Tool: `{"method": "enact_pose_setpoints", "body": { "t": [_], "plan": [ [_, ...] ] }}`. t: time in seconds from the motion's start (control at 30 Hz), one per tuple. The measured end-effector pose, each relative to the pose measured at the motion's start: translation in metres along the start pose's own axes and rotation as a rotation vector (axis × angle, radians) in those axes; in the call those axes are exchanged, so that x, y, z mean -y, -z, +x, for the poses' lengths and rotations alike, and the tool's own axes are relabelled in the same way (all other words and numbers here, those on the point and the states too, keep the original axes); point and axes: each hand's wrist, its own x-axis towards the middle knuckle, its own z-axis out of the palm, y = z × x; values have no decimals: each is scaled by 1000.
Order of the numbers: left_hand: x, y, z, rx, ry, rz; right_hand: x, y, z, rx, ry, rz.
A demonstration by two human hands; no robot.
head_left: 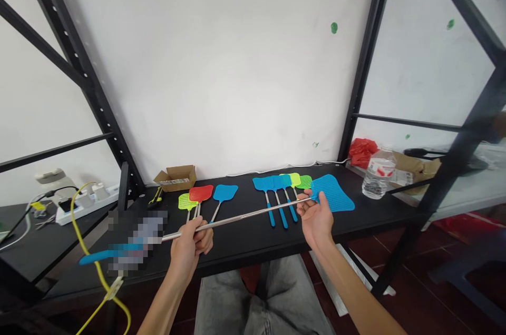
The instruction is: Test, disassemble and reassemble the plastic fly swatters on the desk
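A blue fly swatter (334, 194) with a long, drawn-out metal shaft is held across my body, over the black table. My left hand (192, 243) is closed around the shaft, with the blue handle sticking out to the left. Near the swatter's head, my right hand (317, 214) pinches the shaft end. Several fly swatters lie behind the shaft: a red one (201, 193), a yellow-green one (187, 201) and a blue one (225, 193) toward the left. Blue swatters (263, 183) and a green one (304, 182) lie toward the right, partly overlapping.
An open cardboard box (176, 179) sits at the back left by a yellow-black cutter (156, 198). A yellow cable (85, 243) crosses a white power strip (89, 204) at left. A water bottle (378, 173) and red plastic bag (361, 151) stand right. Black posts (361, 71) frame the table.
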Motion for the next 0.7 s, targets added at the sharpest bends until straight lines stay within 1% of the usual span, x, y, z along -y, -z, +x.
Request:
{"method": "enact_pose_setpoints", "body": {
  "t": [0.17,0.23,0.3,0.43,0.6,0.7],
  "plan": [
    [-1,3,1,45,23,115,15,2,6,-3,-46,16],
    [-4,4,1,39,31,99,22,5,11,-23,-60,62],
    [-8,7,1,9,9,43,31,10,18,-62,-58,110],
    [-14,10,-2,-60,-68,38,44,19,29,-109,-4,126],
    [-2,-1,-3,-39,6,-30,46,22,31,-54,78,103],
    [4,-6,-3,-26,10,-49,45,21,30,-29,128,90]
  ]
}}
